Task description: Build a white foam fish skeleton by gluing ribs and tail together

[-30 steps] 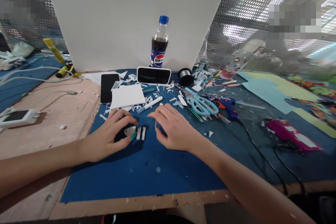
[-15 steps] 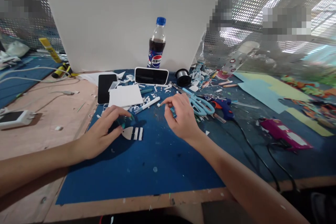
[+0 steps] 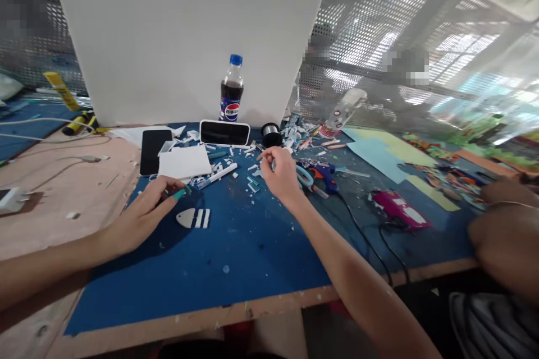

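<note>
Three white cutouts (image 3: 199, 218) are being displayed in a row on the blue mat (image 3: 236, 291), at eight o'clock from the view's centre: a rounded piece with a small hole (image 3: 186, 219), its blunt tip being pointed to nine o'clock, and two slim strips (image 3: 206, 218) being ranged side by side at its three-o'clock end. The left hand (image 3: 154, 205) is being held just beside the row, toward ten o'clock, with thumb and forefinger being parted and nothing being seen in their grasp. The right hand (image 3: 280, 173) is being extended near the clock's centre with bent fingers; whether anything is being pinched cannot be told. By judgement, pieces are being arranged, and a further bit is perhaps being sought among the offcuts (image 3: 295, 136) at one o'clock; a light fingertip pinch is being called for, the row being kept undisturbed. At eleven o'clock, a Pepsi bottle (image 3: 232, 92) is being marked by its red, white and blue globe, with Chinese characters, 百事可, being shown on the label. On the magenta device (image 3: 398, 208), between three and four o'clock, no legible writing is being shown.
</note>
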Tool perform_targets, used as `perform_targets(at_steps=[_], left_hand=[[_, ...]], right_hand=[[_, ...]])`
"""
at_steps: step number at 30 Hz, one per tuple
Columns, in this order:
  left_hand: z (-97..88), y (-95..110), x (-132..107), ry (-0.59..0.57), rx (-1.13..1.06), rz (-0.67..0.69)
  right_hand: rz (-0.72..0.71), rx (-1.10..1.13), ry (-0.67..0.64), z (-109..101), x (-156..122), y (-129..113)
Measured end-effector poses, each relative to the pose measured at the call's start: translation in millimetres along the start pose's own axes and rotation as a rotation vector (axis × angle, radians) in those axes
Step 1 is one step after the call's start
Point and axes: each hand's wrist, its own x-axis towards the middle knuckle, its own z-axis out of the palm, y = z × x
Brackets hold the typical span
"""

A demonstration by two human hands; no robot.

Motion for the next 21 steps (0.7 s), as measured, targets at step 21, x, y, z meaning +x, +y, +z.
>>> perform_targets(at_steps=[21], left_hand=[[2.8, -10.2, -1.6, 0.119, 0.084, 0.092]], right_hand=[[-0.137, -0.203, -0.55, 23.1, 2.2, 5.4]])
